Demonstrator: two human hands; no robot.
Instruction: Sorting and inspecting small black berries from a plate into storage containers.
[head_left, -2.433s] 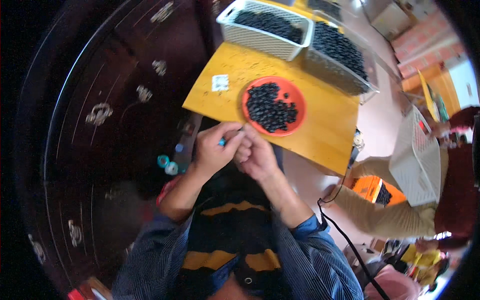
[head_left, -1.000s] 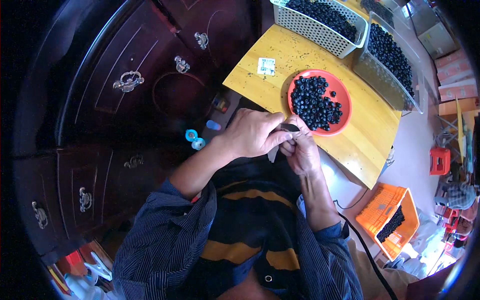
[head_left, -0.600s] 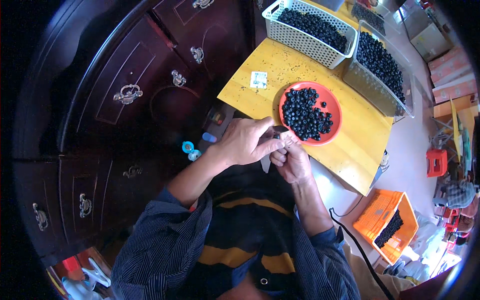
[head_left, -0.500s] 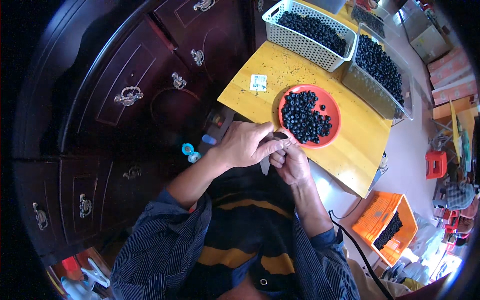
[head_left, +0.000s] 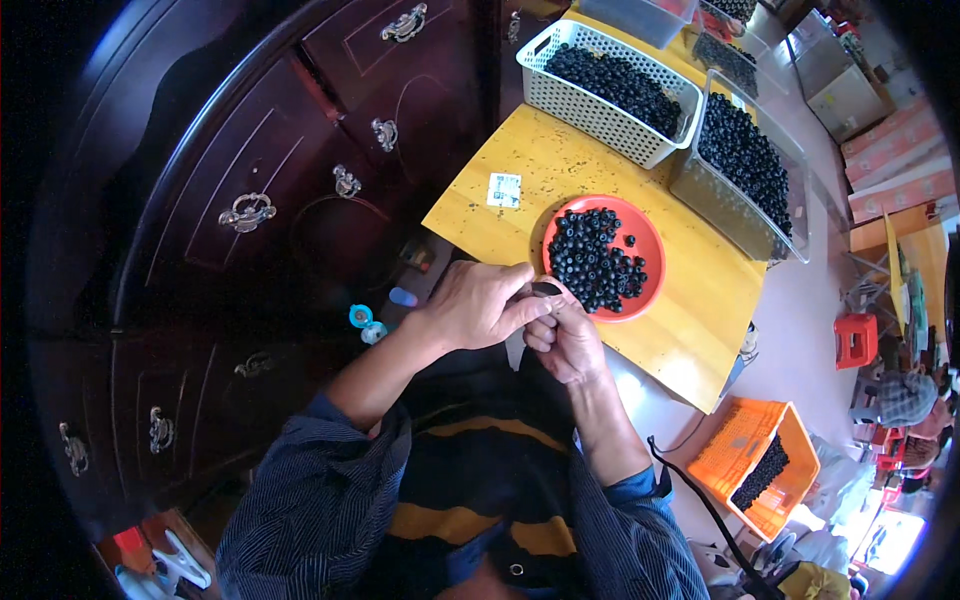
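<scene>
My left hand and my right hand meet in front of my chest, just short of the plate's near edge. Both are closed, thumbs and fingertips pressed together around a small dark piece, whose kind is mostly hidden by the fingers. Below the left fingers a thin grey pointed strip sticks down; I cannot tell what it belongs to. Right beyond my hands, a round red plate holds many small black rings or caps, heaped toward its left side.
The plate stands on a yellow wooden table. At its far side are a white perforated basket and a clear bin, both filled with black pieces. An orange crate sits lower right. Dark drawers flank my left.
The view has shifted, so table, plate and baskets appear slightly lower and further left. My hands stay joined around the dark piece, with little visible change in grip.
</scene>
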